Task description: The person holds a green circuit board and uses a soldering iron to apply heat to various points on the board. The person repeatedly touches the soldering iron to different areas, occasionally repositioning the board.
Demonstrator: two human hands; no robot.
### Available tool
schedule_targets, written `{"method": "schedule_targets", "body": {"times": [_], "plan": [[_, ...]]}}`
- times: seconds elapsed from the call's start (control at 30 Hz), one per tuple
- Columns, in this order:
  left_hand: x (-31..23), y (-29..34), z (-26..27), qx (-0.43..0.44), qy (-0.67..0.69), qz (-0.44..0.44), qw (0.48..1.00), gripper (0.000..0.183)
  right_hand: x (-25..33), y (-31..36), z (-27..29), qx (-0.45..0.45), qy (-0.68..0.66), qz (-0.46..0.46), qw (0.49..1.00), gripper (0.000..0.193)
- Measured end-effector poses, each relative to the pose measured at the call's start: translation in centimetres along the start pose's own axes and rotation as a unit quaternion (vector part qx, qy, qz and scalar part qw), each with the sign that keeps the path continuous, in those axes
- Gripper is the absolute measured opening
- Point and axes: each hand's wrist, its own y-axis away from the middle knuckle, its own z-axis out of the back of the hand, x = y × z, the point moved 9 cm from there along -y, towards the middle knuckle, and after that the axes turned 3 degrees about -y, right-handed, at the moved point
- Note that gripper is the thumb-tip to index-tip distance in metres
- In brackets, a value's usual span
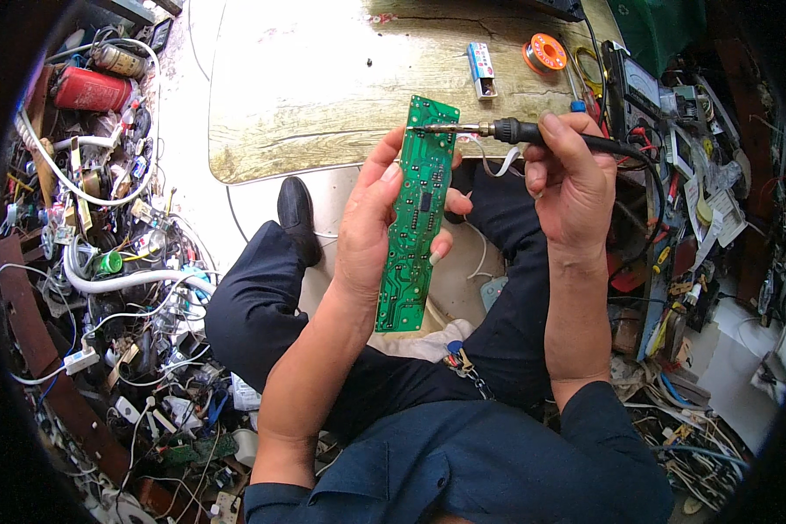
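A long green circuit board (417, 218) is gripped in my left hand (371, 214), thumb along its left edge and fingers wrapped behind to the right edge. It is held nearly upright over my lap, solder side facing me. My right hand (572, 170) is closed round the black handle of a soldering iron (520, 131). The iron's metal tip lies over the upper left part of the board; whether it touches, I cannot tell. A pale flat ribbon cable (500, 166) hangs to the right of the board, below the iron.
A wood-patterned table (306, 96) lies ahead, with a small open box (481, 70), an orange solder spool (545, 53) and a dark analog meter (637, 87) at its right. Heaped cables and parts (131, 332) crowd the left; more clutter (681, 375) fills the right.
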Motion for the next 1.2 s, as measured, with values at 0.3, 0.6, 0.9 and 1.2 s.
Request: {"method": "schedule_targets", "body": {"times": [0.3, 0.6, 0.9, 1.2], "plan": [[0.0, -0.1, -0.1, -0.010, -0.012, 0.005, 1.000, 0.055, 0.0, 0.1, 0.0, -0.005, 0.007, 0.004, 1.000, 0.013], [0.5, 0.1, 1.3, -0.029, 0.036, -0.010, 0.999, 0.030, 0.0, 0.1, -0.2, -0.001, -0.009, 0.005, 1.000, 0.011], [0.5, 0.1, 0.8, -0.013, 0.018, 0.001, 1.000, 0.031, 0.6, 0.0, 0.2, -0.016, -0.009, 0.019, 1.000, 0.010], [0.3, 0.0, 0.8, -0.009, 0.035, 0.001, 0.999, 0.036, 1.6, 0.5, -0.7, 0.038, 0.032, 0.076, 0.996, 0.008]]}}
